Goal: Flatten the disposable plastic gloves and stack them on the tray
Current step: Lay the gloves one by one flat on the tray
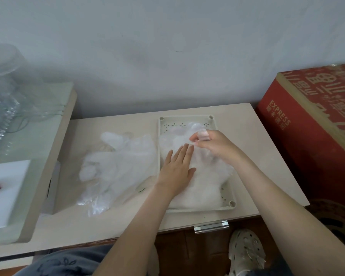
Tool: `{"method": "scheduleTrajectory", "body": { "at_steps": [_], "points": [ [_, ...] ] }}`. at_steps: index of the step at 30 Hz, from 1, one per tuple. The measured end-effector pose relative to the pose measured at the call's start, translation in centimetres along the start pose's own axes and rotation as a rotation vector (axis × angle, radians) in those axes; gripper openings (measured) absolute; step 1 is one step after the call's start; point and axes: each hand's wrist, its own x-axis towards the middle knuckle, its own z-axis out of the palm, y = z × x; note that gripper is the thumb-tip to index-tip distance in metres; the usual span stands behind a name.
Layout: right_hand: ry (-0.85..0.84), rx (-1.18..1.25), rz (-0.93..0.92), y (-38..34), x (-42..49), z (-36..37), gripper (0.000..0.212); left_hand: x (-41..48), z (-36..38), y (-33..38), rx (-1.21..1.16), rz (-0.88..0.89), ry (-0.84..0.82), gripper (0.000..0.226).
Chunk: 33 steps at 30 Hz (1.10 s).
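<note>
Several blurred gloves hide tray floor | left hand pressing | right hand pinching

Pale table, cream tray at right (perforated ends), loose glove pile just beside it

Red carton, well right of the tray. Its side face, turned toward the tray, reads "EXPRESS" in gold capitals, the line slanting down to the right. A row of small gold Chinese characters runs alongside that word, too blurred to read. Carton top: large gold Chinese characters, seen upside down, partly cut by the frame edge, not legible.
</note>
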Motion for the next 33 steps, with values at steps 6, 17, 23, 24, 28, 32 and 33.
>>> {"method": "scheduleTrajectory", "body": {
  "at_steps": [6,17,23,24,28,32,33],
  "points": [
    [0.033,0.074,-0.066,-0.3,-0.4,-0.9,0.033,0.0,-0.4,-0.2,0.041,-0.105,0.012,0.061],
    [0.275,-0.244,-0.062,0.8,-0.4,-1.8,0.073,-0.1,0.7,-0.2,0.088,-0.125,-0.167,0.075],
    [0.383,-0.713,-0.121,1.5,-3.0,-1.1,0.084,0.0,0.9,0.0,0.127,-0.128,-0.164,0.08],
    [0.321,-0.768,-0.146,2.1,-3.5,-0.8,0.085,0.0,0.9,0.0,0.129,-0.127,-0.171,0.08],
    [0.275,-0.751,-0.009,4.2,-4.1,-1.3,0.08,-0.2,0.8,-0.1,0.142,-0.12,-0.194,0.08],
    [0.255,-0.377,0.162,5.1,-4.3,-2.8,0.054,-0.4,0.7,-0.1,0.151,-0.123,-0.193,0.08],
    [0.233,-0.301,0.165,5.1,-4.5,-3.0,0.046,-0.4,0.6,0.0,0.153,-0.124,-0.183,0.08]
  ]
}}
